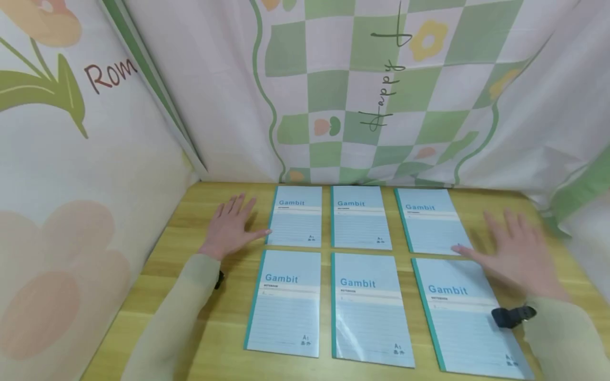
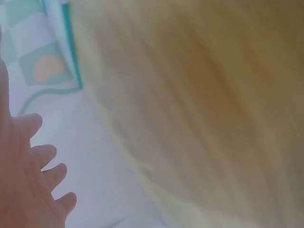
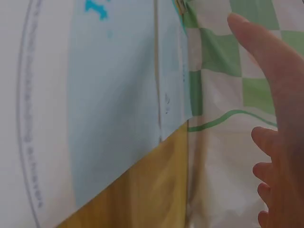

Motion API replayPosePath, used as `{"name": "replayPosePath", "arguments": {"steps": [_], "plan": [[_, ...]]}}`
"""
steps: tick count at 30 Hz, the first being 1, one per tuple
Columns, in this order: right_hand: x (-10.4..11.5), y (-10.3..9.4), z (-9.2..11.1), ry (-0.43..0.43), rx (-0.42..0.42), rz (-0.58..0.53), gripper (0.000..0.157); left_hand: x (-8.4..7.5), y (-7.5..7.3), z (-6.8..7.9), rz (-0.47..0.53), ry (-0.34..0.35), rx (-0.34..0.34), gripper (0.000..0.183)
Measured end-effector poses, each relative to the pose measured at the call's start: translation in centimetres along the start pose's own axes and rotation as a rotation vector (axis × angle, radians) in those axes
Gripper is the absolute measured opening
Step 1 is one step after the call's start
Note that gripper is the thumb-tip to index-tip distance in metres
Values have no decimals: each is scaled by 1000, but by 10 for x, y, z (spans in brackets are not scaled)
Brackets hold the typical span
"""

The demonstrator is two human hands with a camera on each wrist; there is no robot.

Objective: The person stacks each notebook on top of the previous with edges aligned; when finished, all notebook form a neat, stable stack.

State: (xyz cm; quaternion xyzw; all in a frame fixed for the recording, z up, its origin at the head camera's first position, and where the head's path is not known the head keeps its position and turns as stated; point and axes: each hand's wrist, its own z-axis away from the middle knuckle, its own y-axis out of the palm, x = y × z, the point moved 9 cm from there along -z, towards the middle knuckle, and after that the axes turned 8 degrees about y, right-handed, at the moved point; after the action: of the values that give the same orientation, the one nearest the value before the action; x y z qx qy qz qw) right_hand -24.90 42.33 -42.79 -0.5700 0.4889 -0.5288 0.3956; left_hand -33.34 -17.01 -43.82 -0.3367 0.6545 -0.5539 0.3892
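Several light-blue Gambit notebooks with teal spines lie flat in two rows of three. My left hand [image 1: 230, 226] is spread wide beside the back-left notebook [image 1: 296, 222], thumb at its left edge; I cannot tell if it touches. My right hand [image 1: 519, 259], slightly blurred, has its fingers spread to the right of the rows. Its thumb reaches over the gap between the back-right notebook [image 1: 431, 225] and the front-right notebook [image 1: 469, 328]. Both hands hold nothing. The back-middle notebook [image 1: 359, 225], front-left notebook [image 1: 288, 317] and front-middle notebook [image 1: 369, 323] lie between the arms.
Under the notebooks is a wood-grain table [image 1: 190, 338]. A green-and-white checked curtain [image 1: 362, 90] hangs along its back edge, and a flower-printed curtain [image 1: 86, 174] runs down the left side. A black band [image 1: 513, 316] sits on the right wrist.
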Motion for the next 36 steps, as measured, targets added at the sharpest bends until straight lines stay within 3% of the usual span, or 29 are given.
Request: {"name": "replayPosePath", "arguments": {"steps": [6, 8, 11, 15, 17, 21, 24, 30, 36], "plan": [[27, -25, -3, -21, -67, -66, 109, -15, -13, -8, 32, 21, -53, 112], [36, -31, -3, -15, -68, -104, 107, -23, -19, -11, 84, 17, -77, 112], [49, -38, -2, 4, -61, -156, 105, -35, -27, -14, 234, -6, -125, 113], [67, -44, 0, 47, -48, -219, 104, -50, -29, -16, 508, -53, -183, 112], [75, -45, 1, 60, -47, -252, 103, -57, -26, -18, 631, -78, -196, 108], [86, -42, 0, 75, -41, -325, 100, -69, -13, -22, 779, -135, -168, 103], [94, -36, 0, 86, -28, -372, 99, -81, -1, -26, 841, -167, -129, 99], [113, -12, 4, 81, 38, -370, 96, -109, 25, -34, 933, -132, -48, 90], [126, 13, 9, 80, 110, -461, 88, -135, 41, -38, 1063, -156, -21, 81]]}}
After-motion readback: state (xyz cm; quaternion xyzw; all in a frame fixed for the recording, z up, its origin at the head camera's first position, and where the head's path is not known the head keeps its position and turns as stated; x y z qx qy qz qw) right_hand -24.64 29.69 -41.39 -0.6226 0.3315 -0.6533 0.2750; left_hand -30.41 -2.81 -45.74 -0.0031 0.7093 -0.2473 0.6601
